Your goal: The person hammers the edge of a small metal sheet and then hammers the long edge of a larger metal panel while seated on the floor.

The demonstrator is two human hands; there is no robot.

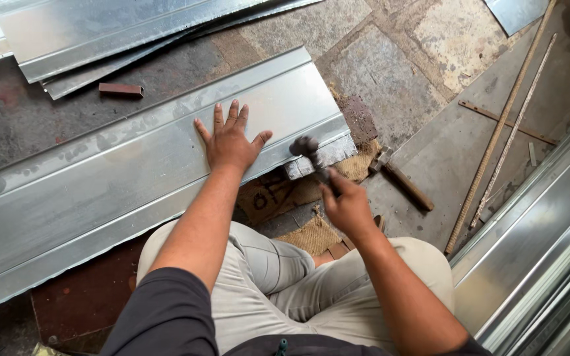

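Galvanised sheet metal (133,178) lies long across the floor (377,72) in front of my knees, its folded edge running toward me, and my left hand (231,142) is pressed flat on it with the fingers (219,118) spread wide, which I judge keeps the panel from bouncing or sliding. My right hand (346,206) is closed around the handle of a hammer (308,150), whose blurred dark head sits right over the near corner of the sheet, just beside my left thumb. That corner rests on a block over burlap sacking (311,234), probably for firm backing under the fold. A second hammer (400,178) with a wooden handle lies on the floor just to the right, within easy reach. More sheets (100,33) are stacked beyond, a small brick-coloured block (121,89) beside them, and long rods (503,125) lie at the right near another metal panel (536,244).
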